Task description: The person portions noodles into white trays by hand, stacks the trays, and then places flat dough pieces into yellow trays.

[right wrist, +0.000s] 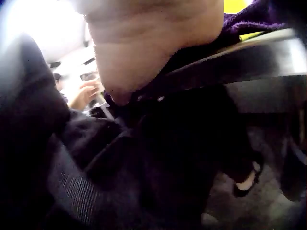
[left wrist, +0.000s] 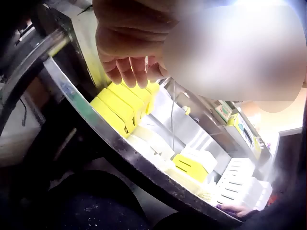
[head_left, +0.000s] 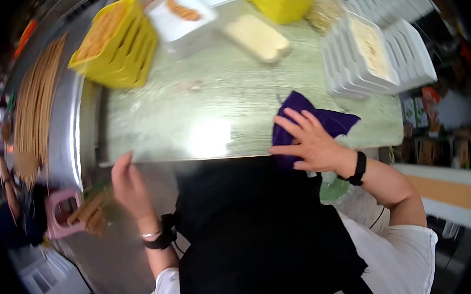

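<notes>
Our right hand spreads its fingers over the dark purple cloth at the front right edge of the pale green table; our left hand, loosely relaxed and holding nothing, is by its front left. We judge the wiping partly done: the table's middle shines, but smears mark its far part.

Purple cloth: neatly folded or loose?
Loose: the cloth lies uneven under the right hand, corners sticking out, part past the table edge.
</notes>
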Tool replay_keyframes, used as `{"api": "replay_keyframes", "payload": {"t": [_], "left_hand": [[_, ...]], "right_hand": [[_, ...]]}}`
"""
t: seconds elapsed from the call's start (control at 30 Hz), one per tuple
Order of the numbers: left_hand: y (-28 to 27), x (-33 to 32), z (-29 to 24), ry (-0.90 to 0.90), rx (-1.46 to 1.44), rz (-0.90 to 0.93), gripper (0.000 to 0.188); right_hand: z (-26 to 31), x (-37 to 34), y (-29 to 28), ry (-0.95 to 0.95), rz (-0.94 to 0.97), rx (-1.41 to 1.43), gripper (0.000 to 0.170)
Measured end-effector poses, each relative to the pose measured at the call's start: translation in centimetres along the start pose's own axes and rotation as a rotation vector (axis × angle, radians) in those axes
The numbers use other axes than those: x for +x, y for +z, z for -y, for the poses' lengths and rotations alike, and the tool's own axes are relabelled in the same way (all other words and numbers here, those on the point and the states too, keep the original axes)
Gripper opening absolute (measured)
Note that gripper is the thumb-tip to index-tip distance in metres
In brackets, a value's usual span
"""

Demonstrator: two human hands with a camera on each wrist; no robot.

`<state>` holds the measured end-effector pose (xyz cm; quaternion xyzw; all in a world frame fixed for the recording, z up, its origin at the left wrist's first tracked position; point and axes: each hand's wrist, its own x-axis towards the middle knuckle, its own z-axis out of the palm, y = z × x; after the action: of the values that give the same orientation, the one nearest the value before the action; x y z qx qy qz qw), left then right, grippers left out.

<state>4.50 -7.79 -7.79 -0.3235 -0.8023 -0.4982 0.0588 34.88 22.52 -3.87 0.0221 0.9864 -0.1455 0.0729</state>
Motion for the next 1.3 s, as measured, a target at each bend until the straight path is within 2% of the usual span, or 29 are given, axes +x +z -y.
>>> {"api": "replay_keyframes", "payload": {"t": [0.03,0.17,0.27,0.37,0.47,0.53,0.57,0.67,0.7,0.77,0.83,0.9,1.03,1.13,1.3], "left_hand": [[-0.2,-0.3,0.4,0.000,-0.060,-0.018,0.022],[-2.1,-0.2,-0.5,0.130,0.022,-0.019,0.019],[-4.0,-0.6,-1.2,0.098,0.013,-0.094,0.018],[-5.6,-1.2,-1.7,0.059,-0.019,-0.132,0.018],[-6.7,-1.4,-2.5,0.049,-0.020,-0.103,0.015],[-6.1,-1.0,-2.7,0.056,-0.055,-0.100,0.014],[-6.0,-0.9,-2.8,0.053,-0.069,-0.098,0.014],[-5.8,0.0,-3.3,0.095,0.016,-0.072,0.015],[-5.9,-0.1,-3.4,0.086,0.046,-0.071,0.016],[-5.8,-0.3,-3.0,0.080,0.020,-0.065,0.017],[-5.1,-0.4,-2.3,0.081,-0.039,-0.062,0.016],[-4.4,-0.3,-2.4,0.069,-0.054,-0.024,0.017],[-1.4,1.2,-2.4,0.110,-0.053,0.099,0.016],[1.3,3.1,-3.1,0.121,-0.046,0.184,0.017],[5.9,4.8,-3.4,0.210,-0.083,0.280,0.017]], "right_hand": [[1.3,3.0,0.2,-0.094,-0.016,0.023,0.072],[6.7,16.3,1.7,-0.382,-0.116,0.045,0.074],[11.7,25.4,3.3,-0.498,-0.210,0.020,0.071],[15.8,32.7,4.9,-0.561,-0.337,0.008,0.061],[19.0,37.5,5.6,-0.527,-0.166,-0.026,0.058],[19.9,38.6,6.6,-0.506,-0.210,-0.116,0.051],[19.8,38.2,6.3,-0.516,-0.256,-0.121,0.049],[18.2,35.4,5.6,-0.600,-0.133,-0.048,0.049],[16.8,33.8,6.5,-0.665,-0.281,-0.009,0.050],[14.0,29.4,4.5,-0.669,-0.230,0.013,0.051],[10.9,25.0,3.6,-0.587,-0.243,0.129,0.054],[7.9,20.7,1.7,-0.352,-0.182,0.134,0.060],[2.1,10.1,-0.1,0.123,-0.226,0.055,0.063],[0.4,1.9,0.1,0.378,-0.246,0.037,0.067],[0.1,-8.2,2.6,0.714,-0.399,-0.015,0.067]]}}
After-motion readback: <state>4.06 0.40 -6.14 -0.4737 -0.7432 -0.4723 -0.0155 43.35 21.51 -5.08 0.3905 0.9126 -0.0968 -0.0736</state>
